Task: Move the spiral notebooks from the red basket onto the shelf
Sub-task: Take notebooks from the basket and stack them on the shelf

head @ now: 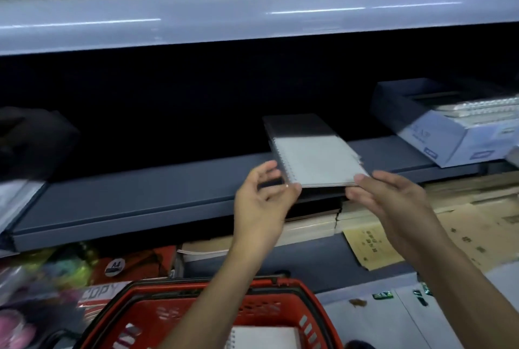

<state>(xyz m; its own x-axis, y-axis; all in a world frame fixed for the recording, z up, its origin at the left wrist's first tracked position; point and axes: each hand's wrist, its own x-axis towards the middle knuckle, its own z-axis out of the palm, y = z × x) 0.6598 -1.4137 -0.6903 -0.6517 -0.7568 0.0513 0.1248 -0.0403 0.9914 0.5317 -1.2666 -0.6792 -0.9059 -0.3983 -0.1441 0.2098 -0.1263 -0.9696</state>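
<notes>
White-covered spiral notebook (pixel 317 162), grey-blue shelf (pixel 140 197), red perforated basket (pixel 196 309).

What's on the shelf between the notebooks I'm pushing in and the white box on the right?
In the head view, bare grey shelf: nothing lies between the notebook stack and the white box.
</notes>
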